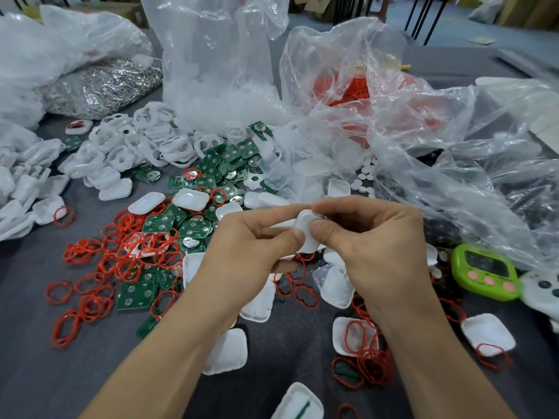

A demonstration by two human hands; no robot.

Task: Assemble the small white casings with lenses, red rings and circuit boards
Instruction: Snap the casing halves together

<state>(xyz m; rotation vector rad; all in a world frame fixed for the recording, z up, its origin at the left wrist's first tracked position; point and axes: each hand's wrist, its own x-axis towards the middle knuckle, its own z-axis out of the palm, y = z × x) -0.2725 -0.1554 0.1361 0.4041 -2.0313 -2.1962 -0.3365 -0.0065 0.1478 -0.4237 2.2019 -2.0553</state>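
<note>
A small white casing (307,229) is held above the table between both hands. My left hand (254,246) pinches its left side with thumb and fingers. My right hand (372,240) pinches its right side, thumb on the front face. What is inside the casing is hidden. Loose red rings (121,255) lie in a heap left of my hands, mixed with green circuit boards (193,228). More white casings (225,352) lie scattered on the grey table below my arms.
White casing frames (145,146) pile up at the back left. Clear plastic bags (217,71) stand behind, one holding red rings (354,92), another metal parts (102,86). Small white discs (367,173) lie by the bags. A green timer (484,272) sits at the right.
</note>
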